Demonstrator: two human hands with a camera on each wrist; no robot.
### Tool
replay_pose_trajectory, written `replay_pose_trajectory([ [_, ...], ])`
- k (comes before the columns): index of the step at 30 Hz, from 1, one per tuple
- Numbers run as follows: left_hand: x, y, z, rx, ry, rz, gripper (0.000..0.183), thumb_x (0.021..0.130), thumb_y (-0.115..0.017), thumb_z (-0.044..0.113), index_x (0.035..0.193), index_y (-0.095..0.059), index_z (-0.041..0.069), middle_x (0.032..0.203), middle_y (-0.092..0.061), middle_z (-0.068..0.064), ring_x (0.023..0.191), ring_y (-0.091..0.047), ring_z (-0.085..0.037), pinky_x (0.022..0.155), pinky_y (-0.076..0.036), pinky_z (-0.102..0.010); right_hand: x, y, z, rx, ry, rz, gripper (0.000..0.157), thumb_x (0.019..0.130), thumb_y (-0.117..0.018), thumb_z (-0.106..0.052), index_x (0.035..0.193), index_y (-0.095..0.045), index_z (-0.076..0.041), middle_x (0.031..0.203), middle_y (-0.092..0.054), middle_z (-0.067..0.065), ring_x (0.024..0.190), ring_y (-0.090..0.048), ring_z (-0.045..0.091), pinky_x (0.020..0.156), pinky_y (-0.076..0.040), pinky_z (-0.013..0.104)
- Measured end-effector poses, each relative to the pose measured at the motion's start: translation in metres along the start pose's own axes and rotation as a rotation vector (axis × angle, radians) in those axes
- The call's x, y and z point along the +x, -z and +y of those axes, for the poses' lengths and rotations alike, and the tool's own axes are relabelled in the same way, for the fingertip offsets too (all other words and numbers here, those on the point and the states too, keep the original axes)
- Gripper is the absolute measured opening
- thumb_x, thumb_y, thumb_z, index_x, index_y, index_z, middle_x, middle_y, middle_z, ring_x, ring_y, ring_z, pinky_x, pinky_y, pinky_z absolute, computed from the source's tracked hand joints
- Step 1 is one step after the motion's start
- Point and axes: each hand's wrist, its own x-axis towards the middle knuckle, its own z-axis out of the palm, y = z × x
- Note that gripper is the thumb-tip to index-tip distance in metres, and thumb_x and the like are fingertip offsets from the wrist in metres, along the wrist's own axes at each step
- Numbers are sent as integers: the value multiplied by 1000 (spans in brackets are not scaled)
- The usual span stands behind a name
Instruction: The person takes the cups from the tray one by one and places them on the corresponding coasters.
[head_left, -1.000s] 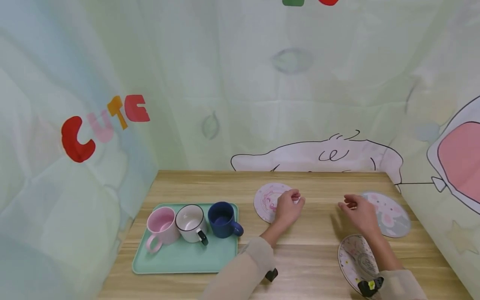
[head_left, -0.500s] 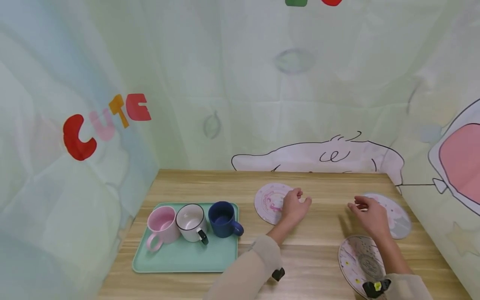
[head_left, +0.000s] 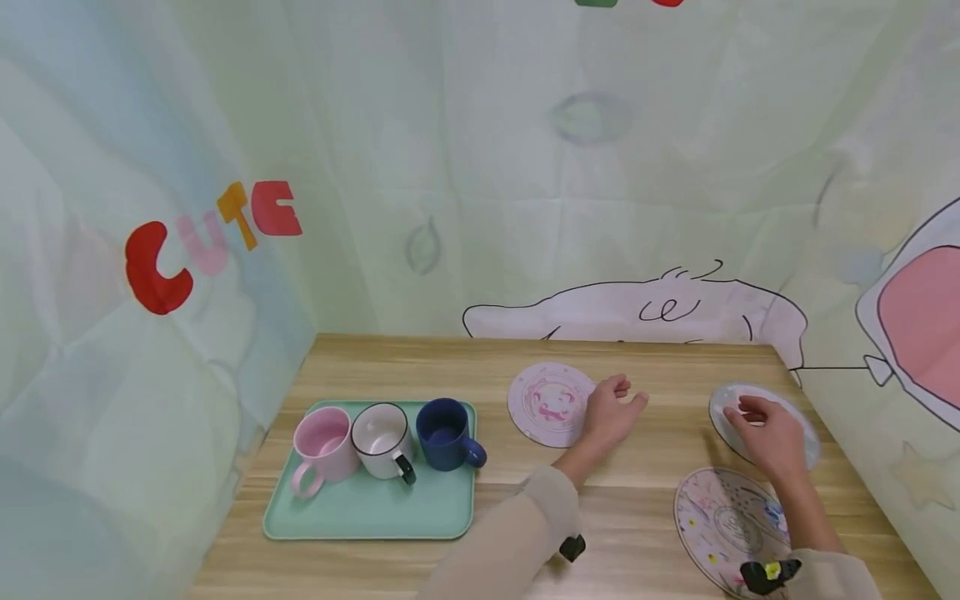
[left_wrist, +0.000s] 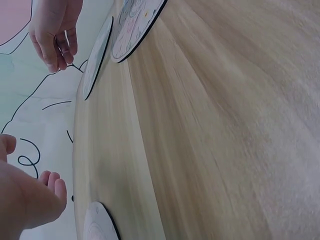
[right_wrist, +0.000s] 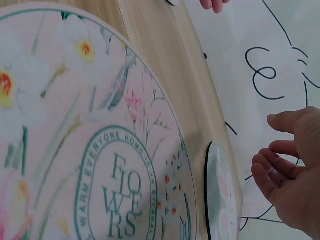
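Observation:
My left hand (head_left: 611, 417) hovers just right of a round pink-and-white coaster (head_left: 549, 404), its fingers loosely bent and holding nothing. Over a round grey coaster (head_left: 804, 429) at the right is my right hand (head_left: 772, 442), likewise holding nothing and raised above the table. Nearer to me lies a larger-looking floral coaster (head_left: 708, 517), partly covered by my right forearm; its printed lettering reads clearly in the right wrist view. On a mint-green tray (head_left: 367, 521) at the left stand a pink mug (head_left: 330, 458), a white mug (head_left: 378, 454) with a black rim and handle, and a navy mug (head_left: 446, 442).
The wooden table (head_left: 420, 358) meets a printed fabric curtain (head_left: 495, 167) at the back and on both sides. The navy mug's handle juts past the tray's right edge.
Both hands have shifted to the right in the head view. My left hand now uncovers most of the pink coaster, and my right hand has moved over the grey one. The mugs stay put.

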Motion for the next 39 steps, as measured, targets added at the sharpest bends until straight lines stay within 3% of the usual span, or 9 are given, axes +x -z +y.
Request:
replay_pose_trajectory([
  [8, -7, -13, 4, 51, 5, -65, 50, 96, -78, 22, 139, -65, 1, 127, -73, -5, 118, -67, -16, 103, -53, -26, 1, 6, 8, -21, -162, -62, 57, 107, -63, -32, 142, -55, 13, 136, -59, 35, 121, -56, 51, 95, -49, 60],
  [16, -17, -23, 6, 139, 49, -106, 47, 96, -80, 24, 138, -68, 8, 123, -74, 5, 117, -67, -11, 100, -54, -25, -2, 9, 17, -15, -179, -69, 57, 107, -62, -31, 140, -54, 15, 134, -58, 38, 119, -56, 52, 97, -49, 63],
  [23, -24, -27, 7, 158, 73, -148, 47, 95, -80, 20, 138, -68, 9, 121, -73, 5, 115, -66, -11, 100, -55, -26, -2, 13, 26, -16, -194, -101, 60, 108, -61, -32, 141, -51, 17, 136, -55, 39, 120, -55, 54, 96, -51, 63],
  [36, -33, -31, 2, 212, -32, -210, 40, 93, -81, 14, 131, -72, 4, 113, -75, 3, 105, -68, -5, 93, -54, -18, -6, 16, 31, -47, -249, -145, 54, 107, -62, -28, 135, -54, 17, 129, -56, 39, 114, -54, 51, 90, -53, 58],
  [39, -34, -32, 0, 243, -53, -230, 40, 93, -80, 14, 131, -72, 5, 111, -75, 4, 101, -65, -2, 92, -53, -16, -8, 17, 31, -61, -228, -164, 52, 106, -64, -26, 133, -55, 17, 124, -58, 39, 109, -55, 50, 86, -53, 56],
])
